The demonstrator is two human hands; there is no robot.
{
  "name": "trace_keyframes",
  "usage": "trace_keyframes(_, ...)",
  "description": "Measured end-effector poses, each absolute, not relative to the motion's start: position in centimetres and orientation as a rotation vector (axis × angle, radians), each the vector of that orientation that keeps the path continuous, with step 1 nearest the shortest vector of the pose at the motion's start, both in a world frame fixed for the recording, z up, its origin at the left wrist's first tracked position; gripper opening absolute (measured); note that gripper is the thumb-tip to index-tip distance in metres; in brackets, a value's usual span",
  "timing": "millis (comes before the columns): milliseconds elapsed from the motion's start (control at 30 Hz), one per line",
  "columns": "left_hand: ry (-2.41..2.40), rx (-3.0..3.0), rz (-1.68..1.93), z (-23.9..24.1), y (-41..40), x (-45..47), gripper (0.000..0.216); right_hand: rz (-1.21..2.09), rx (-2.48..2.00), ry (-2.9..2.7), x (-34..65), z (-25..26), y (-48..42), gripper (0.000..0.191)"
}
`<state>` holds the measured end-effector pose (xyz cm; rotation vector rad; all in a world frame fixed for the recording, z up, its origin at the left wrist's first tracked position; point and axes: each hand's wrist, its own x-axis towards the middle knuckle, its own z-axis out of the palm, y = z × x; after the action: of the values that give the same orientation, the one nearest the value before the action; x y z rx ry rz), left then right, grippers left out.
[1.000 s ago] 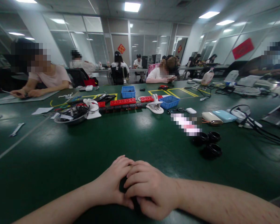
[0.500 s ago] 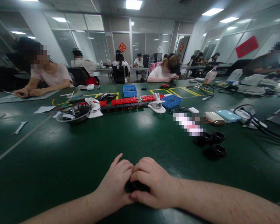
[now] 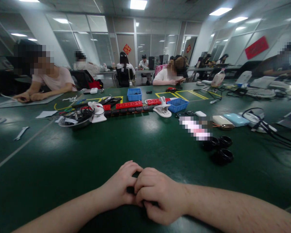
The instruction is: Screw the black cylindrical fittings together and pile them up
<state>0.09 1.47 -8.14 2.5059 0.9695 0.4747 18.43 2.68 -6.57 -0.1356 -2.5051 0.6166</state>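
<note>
My left hand point(image 3: 122, 183) and my right hand point(image 3: 160, 194) meet low in the middle, just above the green table. The fingers of both are curled round a black object point(image 3: 131, 190), of which only dark bits show in the gaps between them. My right hand's fingers lie over it and over the tips of my left hand, hiding its shape. Off to the right, three black round ring-like parts stand close together, the nearest one point(image 3: 224, 156) with an open top.
Across the table run a red and black power strip point(image 3: 128, 105), white clips point(image 3: 162, 108), blue baskets point(image 3: 176, 105) and a metal bowl point(image 3: 75, 122) of cables. A wrench point(image 3: 21, 133) lies at left. Power banks point(image 3: 236, 119) and cables are at right. Several people sit around.
Both hands have turned about the black object. My left hand's raised finger has come down, and my right hand has shifted slightly down, so less of the object shows.
</note>
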Motion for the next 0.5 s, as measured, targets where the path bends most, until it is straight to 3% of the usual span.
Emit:
trace_keyframes(200,0.981,2.490,0.383,-7.7,1.5,0.1,0.020,0.628,0.001,-2.478,18.3,-6.9,2.8,0.017)
trace_keyframes(400,1.025,2.410,0.391,-6.8,1.2,0.2,0.057,0.592,-0.045,-2.404,18.3,-6.5,2.5,0.019)
trace_keyframes(500,1.135,2.438,0.443,-7.2,0.7,0.4,0.064,0.556,-0.162,-2.387,18.5,-6.1,2.4,0.018)
